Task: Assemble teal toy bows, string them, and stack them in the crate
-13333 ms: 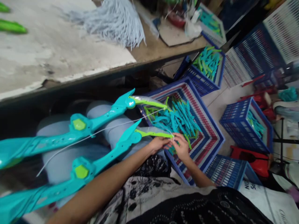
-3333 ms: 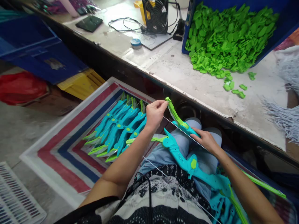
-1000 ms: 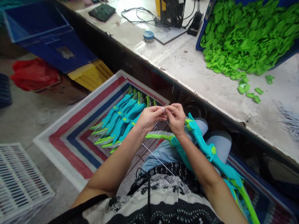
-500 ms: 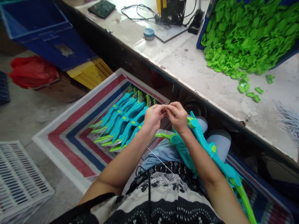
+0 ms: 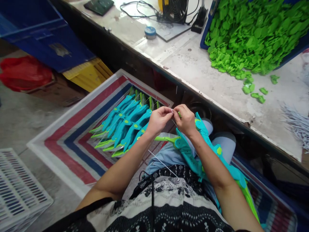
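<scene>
Two turquoise toy bows (image 5: 193,151) with lime-green tips lie across my lap. My left hand (image 5: 158,119) and my right hand (image 5: 186,120) meet just above the upper bow's green tip. Both pinch a thin white string (image 5: 172,111) between fingertips, close together. A second stretch of the string (image 5: 161,162) runs slack over my patterned clothing. To my left, a striped tray (image 5: 72,135) holds a row of finished bows (image 5: 125,124) with strings fitted.
A worn workbench (image 5: 205,74) runs ahead with a heap of small green plastic parts (image 5: 251,32), a fan (image 5: 175,9), cables, a tape roll (image 5: 150,31) and pale cords (image 5: 298,124). Blue crates (image 5: 43,38), a red bag (image 5: 23,69) and a white crate lid (image 5: 16,190) sit on the floor.
My hands stayed pinched together at the bow tip and shifted slightly to the right. The view tilted a little; the bows on my lap barely moved.
</scene>
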`<state>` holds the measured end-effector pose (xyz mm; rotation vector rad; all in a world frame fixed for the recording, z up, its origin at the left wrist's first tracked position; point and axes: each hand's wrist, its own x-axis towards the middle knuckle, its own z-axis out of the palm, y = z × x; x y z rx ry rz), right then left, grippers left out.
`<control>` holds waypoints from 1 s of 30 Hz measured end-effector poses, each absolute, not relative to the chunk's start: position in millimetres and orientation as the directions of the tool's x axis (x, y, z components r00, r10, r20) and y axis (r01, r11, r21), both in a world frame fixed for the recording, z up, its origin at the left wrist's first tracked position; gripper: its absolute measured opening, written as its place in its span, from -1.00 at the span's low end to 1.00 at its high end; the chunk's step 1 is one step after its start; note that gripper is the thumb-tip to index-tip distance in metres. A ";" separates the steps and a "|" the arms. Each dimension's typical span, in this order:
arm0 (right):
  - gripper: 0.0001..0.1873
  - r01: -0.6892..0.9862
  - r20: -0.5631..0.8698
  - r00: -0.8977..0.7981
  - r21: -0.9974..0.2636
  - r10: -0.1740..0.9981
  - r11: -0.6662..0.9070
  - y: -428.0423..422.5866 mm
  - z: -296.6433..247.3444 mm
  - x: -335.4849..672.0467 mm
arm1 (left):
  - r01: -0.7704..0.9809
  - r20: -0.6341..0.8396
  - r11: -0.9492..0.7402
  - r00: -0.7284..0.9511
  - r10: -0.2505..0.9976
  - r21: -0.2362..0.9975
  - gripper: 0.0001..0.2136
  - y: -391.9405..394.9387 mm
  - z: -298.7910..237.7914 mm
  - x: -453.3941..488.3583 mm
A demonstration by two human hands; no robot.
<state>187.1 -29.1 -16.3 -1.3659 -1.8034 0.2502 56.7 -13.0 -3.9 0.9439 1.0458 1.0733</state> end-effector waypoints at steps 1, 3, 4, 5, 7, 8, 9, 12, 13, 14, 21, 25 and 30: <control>-0.79 0.670 0.503 -0.037 -0.629 0.863 0.395 -29.8 -18.5 187.0 | -0.200 -0.188 0.215 0.145 0.971 0.956 -0.76 -12.8 -4.6 56.3; -0.81 0.608 0.500 0.005 -0.689 0.866 0.395 -30.4 -23.1 186.3 | -0.161 -0.192 0.211 0.127 0.973 0.964 -0.73 -13.4 -6.6 56.8; -0.82 0.580 0.492 0.024 -0.716 0.871 0.388 -30.5 -25.4 185.9 | -0.140 -0.195 0.209 0.108 0.975 0.968 -0.72 -14.1 -8.0 57.5; -0.82 0.556 0.478 0.039 -0.740 0.877 0.379 -30.5 -27.5 185.4 | -0.120 -0.198 0.207 0.085 0.977 0.971 -0.72 -14.9 -9.5 58.1; -0.83 0.519 0.449 0.049 -0.775 0.892 0.361 -30.7 -31.0 184.4 | -0.102 -0.216 0.221 0.051 0.975 0.970 -0.73 -16.2 -12.5 58.8; -0.83 0.506 0.437 0.052 -0.786 0.898 0.354 -31.1 -32.3 183.8 | -0.110 -0.234 0.237 0.046 0.971 0.965 -0.74 -16.6 -13.8 58.6; -0.83 0.500 0.428 0.054 -0.794 0.902 0.346 -31.7 -33.4 183.3 | -0.126 -0.254 0.258 0.048 0.966 0.958 -0.75 -16.9 -14.7 57.9; -0.81 0.524 0.438 0.058 -0.778 0.897 0.346 -34.7 -36.4 182.4 | -0.147 -0.282 0.289 0.070 0.957 0.946 -0.77 -17.2 -16.3 54.1; -0.80 0.544 0.452 0.054 -0.761 0.890 0.353 -35.7 -37.7 182.5 | -0.135 -0.274 0.281 0.071 0.959 0.950 -0.78 -17.4 -16.6 52.7; -0.80 0.566 0.466 0.047 -0.741 0.883 0.361 -36.6 -39.3 182.6 | -0.118 -0.262 0.269 0.067 0.963 0.956 -0.78 -17.7 -17.1 51.6; -0.79 0.693 0.495 0.057 -0.644 0.867 0.323 -32.4 -49.6 181.7 | 0.019 -0.169 0.168 0.091 0.982 0.986 -0.81 -20.6 -17.8 55.9; -0.79 0.686 0.429 0.049 -0.671 0.902 0.281 -47.4 -38.7 201.6 | 0.129 -0.153 0.133 0.157 0.976 0.983 -0.75 -24.4 -3.4 31.2; -0.79 0.818 0.403 0.167 -0.567 0.900 0.102 -128.5 -27.9 271.2 | 0.287 0.036 0.097 -0.426 0.904 0.953 -0.86 -53.7 -3.7 -71.6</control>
